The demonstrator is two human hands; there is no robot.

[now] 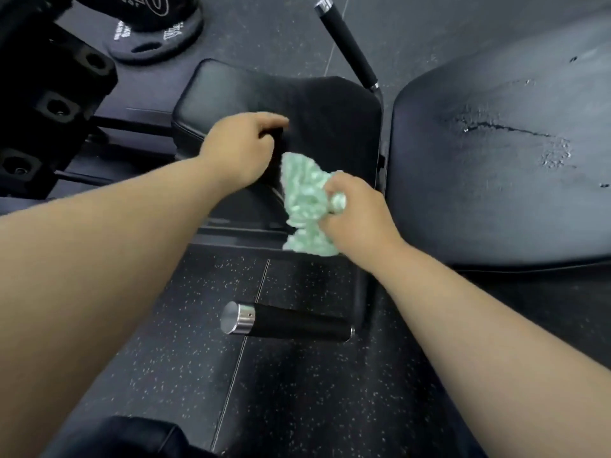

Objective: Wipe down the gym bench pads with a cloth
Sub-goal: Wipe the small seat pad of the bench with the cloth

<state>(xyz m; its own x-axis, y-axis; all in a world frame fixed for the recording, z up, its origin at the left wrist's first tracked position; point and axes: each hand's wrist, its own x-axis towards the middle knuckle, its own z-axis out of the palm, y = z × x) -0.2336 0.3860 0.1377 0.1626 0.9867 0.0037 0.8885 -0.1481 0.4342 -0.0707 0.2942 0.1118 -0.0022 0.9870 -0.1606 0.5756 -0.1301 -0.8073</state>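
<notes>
While in right hand (357,213), green cloth (304,193).

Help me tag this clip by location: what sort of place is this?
Most likely a gym. A bench's seat pad and worn back pad fill the view, a weight plate lies at top left, and the floor looks like speckled rubber.

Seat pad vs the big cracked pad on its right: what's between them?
Head view: a narrow gap with a black frame bar running down it separates the seat pad from the cracked back pad. The pads don't touch.
</notes>
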